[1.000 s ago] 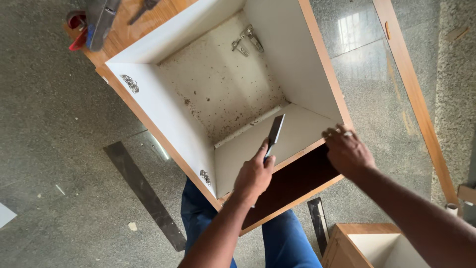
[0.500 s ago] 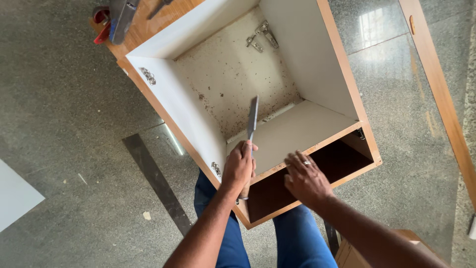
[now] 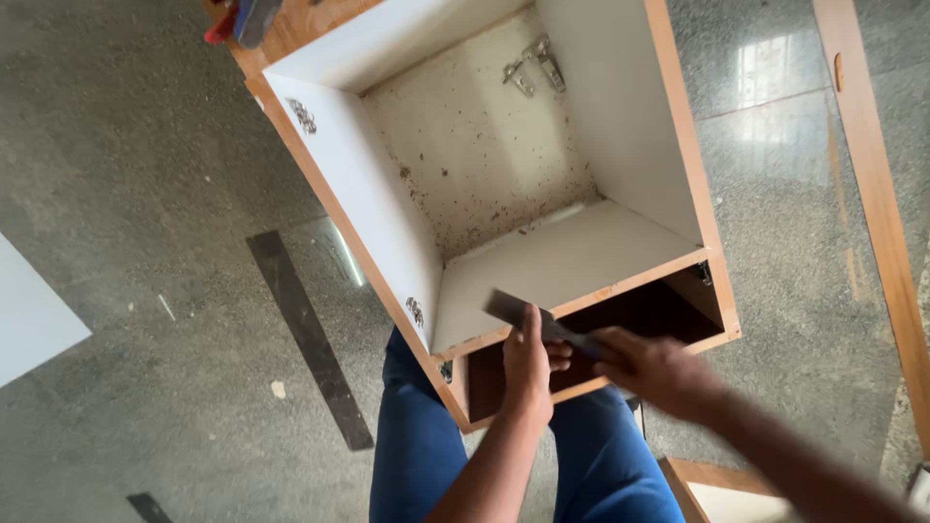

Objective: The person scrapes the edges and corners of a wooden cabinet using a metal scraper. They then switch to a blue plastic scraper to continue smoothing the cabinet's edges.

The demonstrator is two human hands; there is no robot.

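Observation:
A white-lined wooden cabinet box [image 3: 373,218] with brown edges lies on the floor, its open side facing me. A flat grey metal blade tool [image 3: 509,308] lies across its near front edge [image 3: 581,302], above a dark lower compartment [image 3: 639,315]. My right hand [image 3: 659,373] is closed around the tool's handle end. My left hand [image 3: 528,363] holds the blade at its middle, fingers wrapped over it. Both hands sit just in front of the cabinet, above my blue-trousered legs [image 3: 417,436].
Two metal hinges [image 3: 533,63] lie on the speckled back panel. A red and blue tool [image 3: 242,17] rests on the cabinet's far top corner. A dark flat strip [image 3: 310,339] and a white board [image 3: 29,324] lie on the grey floor to the left. A long wooden strip [image 3: 872,194] runs at right, and a small wooden box [image 3: 717,489] stands at bottom right.
The tool has dropped from upright inside the cabinet to lying across its front edge. My right hand has left the cabinet edge and taken the handle; my left hand shifted onto the blade.

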